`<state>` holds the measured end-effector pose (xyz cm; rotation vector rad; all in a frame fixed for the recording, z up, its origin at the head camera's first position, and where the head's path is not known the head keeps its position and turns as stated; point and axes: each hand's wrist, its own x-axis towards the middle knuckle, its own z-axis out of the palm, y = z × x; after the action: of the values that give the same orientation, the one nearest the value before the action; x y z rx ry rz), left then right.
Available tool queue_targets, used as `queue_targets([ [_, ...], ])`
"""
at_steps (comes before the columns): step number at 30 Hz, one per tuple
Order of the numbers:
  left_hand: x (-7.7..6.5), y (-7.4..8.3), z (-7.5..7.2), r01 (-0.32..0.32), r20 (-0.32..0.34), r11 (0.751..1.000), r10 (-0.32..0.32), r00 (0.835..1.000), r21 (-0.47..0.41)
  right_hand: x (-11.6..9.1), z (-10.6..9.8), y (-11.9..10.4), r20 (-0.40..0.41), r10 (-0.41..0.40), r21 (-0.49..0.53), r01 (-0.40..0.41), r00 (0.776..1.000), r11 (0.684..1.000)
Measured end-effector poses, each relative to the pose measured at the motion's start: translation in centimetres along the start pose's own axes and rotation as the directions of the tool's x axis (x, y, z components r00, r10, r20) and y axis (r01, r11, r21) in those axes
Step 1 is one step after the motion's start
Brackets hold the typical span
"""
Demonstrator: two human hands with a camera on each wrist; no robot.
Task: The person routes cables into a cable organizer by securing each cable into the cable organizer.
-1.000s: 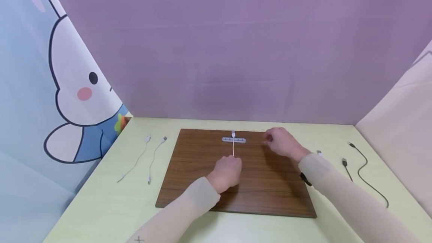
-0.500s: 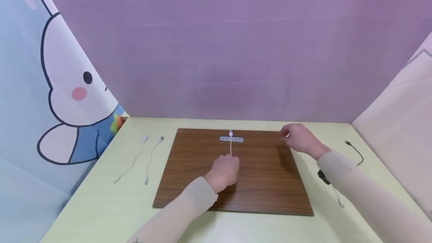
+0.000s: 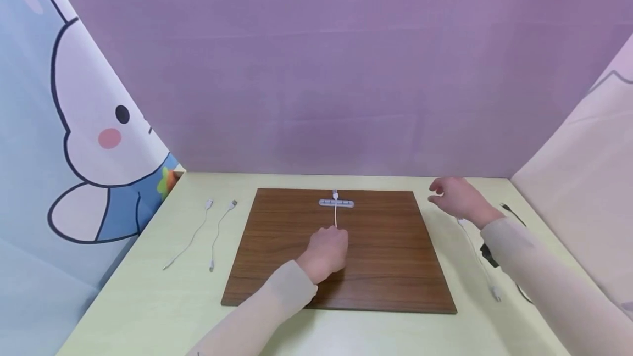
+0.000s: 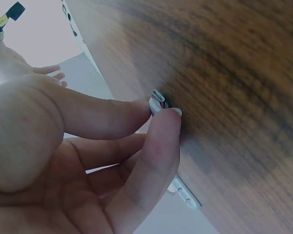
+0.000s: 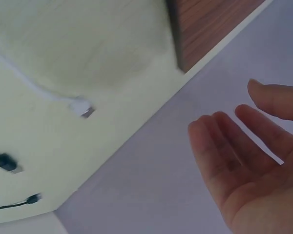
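My left hand (image 3: pixel 326 251) is low over the brown wooden board (image 3: pixel 390 268), pinching the small end plug (image 4: pixel 157 97) of a white USB cable between thumb and finger. From there the white USB cable (image 3: pixel 336 216) runs up to a pale cable clip strip (image 3: pixel 347 204) near the board's far edge, its USB-A plug lying past the strip. Off the board's far right corner, my right hand (image 3: pixel 457 198) hovers with relaxed fingers and nothing in them. A second white cable (image 3: pixel 475 249) lies below it, with its USB plug (image 5: pixel 80 106) showing in the right wrist view.
Two short white cables (image 3: pixel 195 235) (image 3: pixel 217 235) lie left of the board. Dark cables (image 3: pixel 514 214) lie at the right, partly hidden by the right arm. A purple backdrop (image 3: pixel 321 70) rises behind the table, with printed cloth (image 3: pixel 99 125) on the left.
My right hand has moved right, from over the board to beyond its right edge. The left hand stays on the cable, and the head view has shifted slightly.
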<state>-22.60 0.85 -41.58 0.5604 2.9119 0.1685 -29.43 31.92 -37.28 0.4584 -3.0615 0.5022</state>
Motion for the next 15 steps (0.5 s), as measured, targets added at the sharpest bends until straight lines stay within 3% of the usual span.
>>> queue_targets([
  [5, -0.1, 0.2, 0.1, -0.013, -0.011, 0.999, 0.013, 1.000, 0.044, -0.2, -0.2, 2.1, 0.030, 0.076, -0.024, -0.075, 0.997, 0.997],
  [15, 0.0, 0.2, 0.1, 0.002, 0.001, 1.000, -0.002, 1.000, -0.008, -0.6, 0.1, 4.9, 0.113, 0.197, -0.040, -0.194, 0.974, 0.980],
])
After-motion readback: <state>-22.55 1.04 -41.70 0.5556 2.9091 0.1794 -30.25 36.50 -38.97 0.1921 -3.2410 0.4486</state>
